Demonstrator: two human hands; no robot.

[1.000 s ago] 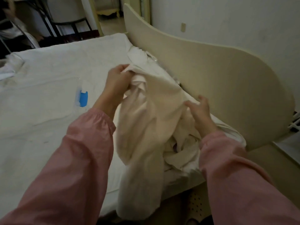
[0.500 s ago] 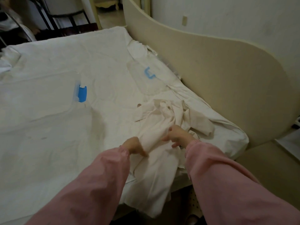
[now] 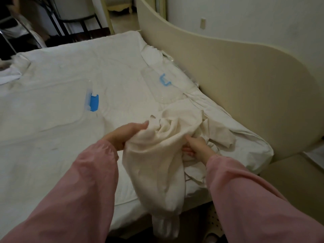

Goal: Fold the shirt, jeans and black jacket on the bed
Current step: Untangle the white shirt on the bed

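A crumpled cream shirt lies bunched at the near right corner of the white bed, one sleeve hanging over the bed's front edge. My left hand grips a fold of the shirt at its left side. My right hand holds the cloth from the right, its fingers partly buried in the folds. Both arms wear pink sleeves. No jeans or black jacket are in view.
A curved cream headboard runs along the bed's right side. Two clear plastic bags with blue parts lie on the sheet, one at mid-left and one farther right. Dark chair frames stand beyond the bed's far edge.
A second ago both hands held the shirt raised above the bed. They lowered it onto the near right corner, and my left hand has since shifted up along the cloth.
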